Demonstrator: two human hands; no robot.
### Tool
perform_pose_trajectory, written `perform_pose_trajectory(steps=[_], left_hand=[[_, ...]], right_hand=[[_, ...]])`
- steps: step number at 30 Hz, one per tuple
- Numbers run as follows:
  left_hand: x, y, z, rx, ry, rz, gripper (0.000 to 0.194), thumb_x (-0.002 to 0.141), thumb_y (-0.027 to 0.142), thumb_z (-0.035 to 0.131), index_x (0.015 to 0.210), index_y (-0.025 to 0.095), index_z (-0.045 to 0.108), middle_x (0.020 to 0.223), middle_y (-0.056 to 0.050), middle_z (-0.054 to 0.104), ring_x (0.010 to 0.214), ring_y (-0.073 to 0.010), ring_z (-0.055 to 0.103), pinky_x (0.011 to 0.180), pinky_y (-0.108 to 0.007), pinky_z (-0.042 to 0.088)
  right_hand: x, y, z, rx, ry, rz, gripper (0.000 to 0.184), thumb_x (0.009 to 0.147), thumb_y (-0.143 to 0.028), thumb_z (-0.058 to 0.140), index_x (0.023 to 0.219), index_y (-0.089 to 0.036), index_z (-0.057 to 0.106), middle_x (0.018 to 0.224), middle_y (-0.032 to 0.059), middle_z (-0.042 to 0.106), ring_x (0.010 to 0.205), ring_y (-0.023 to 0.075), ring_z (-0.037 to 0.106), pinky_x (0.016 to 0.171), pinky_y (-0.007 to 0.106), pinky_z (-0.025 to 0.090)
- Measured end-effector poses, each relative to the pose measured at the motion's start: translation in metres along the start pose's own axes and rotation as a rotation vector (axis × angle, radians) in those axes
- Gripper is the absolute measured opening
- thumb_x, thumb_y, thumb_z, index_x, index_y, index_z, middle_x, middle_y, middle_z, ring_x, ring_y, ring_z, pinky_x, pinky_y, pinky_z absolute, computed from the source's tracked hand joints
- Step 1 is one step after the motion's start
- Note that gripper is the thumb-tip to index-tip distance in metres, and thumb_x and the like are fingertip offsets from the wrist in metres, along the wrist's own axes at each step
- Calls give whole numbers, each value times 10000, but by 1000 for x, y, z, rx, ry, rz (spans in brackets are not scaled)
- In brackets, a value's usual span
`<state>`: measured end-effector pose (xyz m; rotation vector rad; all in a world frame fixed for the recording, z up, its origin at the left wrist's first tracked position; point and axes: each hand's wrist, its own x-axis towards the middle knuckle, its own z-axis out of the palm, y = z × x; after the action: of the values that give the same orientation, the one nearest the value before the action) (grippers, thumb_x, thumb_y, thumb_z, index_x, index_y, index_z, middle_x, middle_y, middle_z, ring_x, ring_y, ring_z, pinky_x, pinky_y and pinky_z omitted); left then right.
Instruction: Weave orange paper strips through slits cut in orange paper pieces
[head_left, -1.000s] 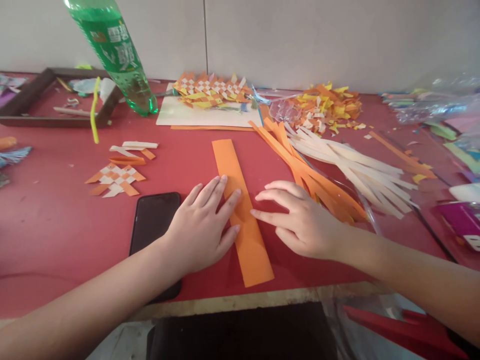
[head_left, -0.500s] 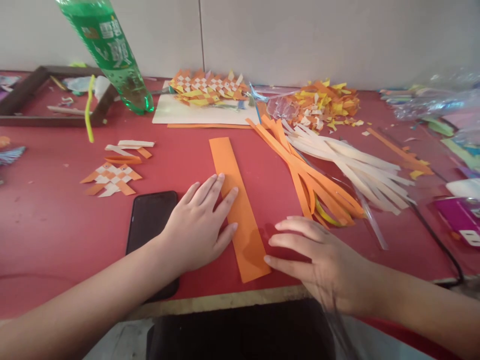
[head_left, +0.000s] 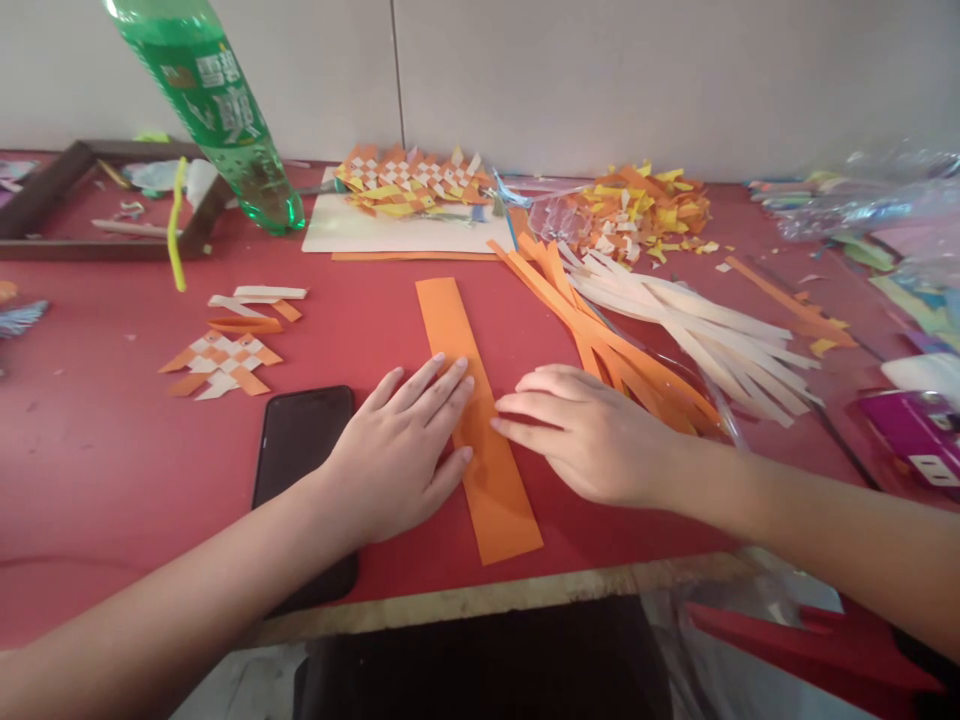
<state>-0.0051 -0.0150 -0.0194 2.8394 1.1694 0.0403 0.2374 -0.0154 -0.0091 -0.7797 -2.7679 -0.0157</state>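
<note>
Left hand (head_left: 401, 450) lay on the orange strip (head_left: 495, 490), fingers (head_left: 420, 384) slightly spread; right hand (head_left: 592, 440) was at its right edge, fingers slightly parted, nothing pinched

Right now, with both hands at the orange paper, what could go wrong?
The orange paper could skew if the left hand, spread flat on it, shifts.

The phone might get nudged off: it lies close to the table's near edge, and the left forearm passes over it in this view.

The right hand could disturb the loose orange strips, which it partly covers from this angle.
</note>
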Motion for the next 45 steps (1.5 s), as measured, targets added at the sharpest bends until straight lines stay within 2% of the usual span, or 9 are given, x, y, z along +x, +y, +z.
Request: perform_pose_trajectory(steps=[5,10,14,22,26,30,32,37,45], left_hand=[[0,0,0,-17,-2,-11,604,986,396,304,1501,86,351,1598,-78,260,1485,-271,249,1176,-525,291],[0,0,0,-35,-7,-14,598,989,399,298,1493,86,367,1597,-81,254,1485,-274,248,1176,-535,288],[0,0,0,-49,-19,-22,608,986,402,305,1517,107,324,1606,-72,235,1487,-277,240,1180,-531,282],[0,-1,0,-53,-22,-18,612,985,399,310,1522,105,309,1609,-71,226,1489,-268,236,1181,-524,282],[0,-1,0,-52,-13,-14,610,985,404,313,1514,101,328,1604,-75,242,1485,-275,247,1176,-530,290],[0,-1,0,-59,-9,-8,608,984,401,320,1511,98,334,1604,-80,241,1482,-286,255,1171,-538,295],[1,-1,0,-57,-9,-10,608,983,400,324,1510,95,335,1604,-83,235,1479,-292,259,1169,-544,297],[0,0,0,-52,-8,-12,611,982,399,335,1514,98,328,1604,-85,238,1479,-295,260,1171,-542,295],[0,0,-2,-53,-11,-13,606,985,398,319,1505,87,346,1599,-95,258,1477,-296,265,1169,-542,297]], right_hand=[[22,29,9,-175,-6,18,386,895,-66,458,1114,-195,748,1040,118,681,948,280,481,848,458,481],[50,59,10,-186,-126,129,423,894,-60,456,1124,-255,752,1121,118,618,994,295,462,879,479,444],[71,81,14,-164,-140,210,449,907,-58,431,1121,-288,751,1170,98,582,1091,317,438,947,505,401],[108,108,15,-102,-177,362,369,954,-143,430,1105,-210,760,1100,122,544,1117,329,432,967,514,380],[110,114,22,-99,-132,398,316,946,-221,494,1108,-188,764,1070,126,545,1126,354,424,975,529,358],[104,123,31,-35,-18,409,301,917,-396,585,1096,-247,774,1014,103,530,1101,332,436,974,511,363],[102,128,34,-3,-4,426,324,885,-465,627,1102,-271,769,1006,96,520,1089,319,444,972,511,370],[98,132,36,-18,-6,445,411,844,-527,660,1168,-287,735,1031,92,497,1085,314,449,983,525,371],[88,117,23,-62,-48,380,680,763,-608,706,1366,-323,577,1112,91,492,1116,317,423,1013,506,352]])
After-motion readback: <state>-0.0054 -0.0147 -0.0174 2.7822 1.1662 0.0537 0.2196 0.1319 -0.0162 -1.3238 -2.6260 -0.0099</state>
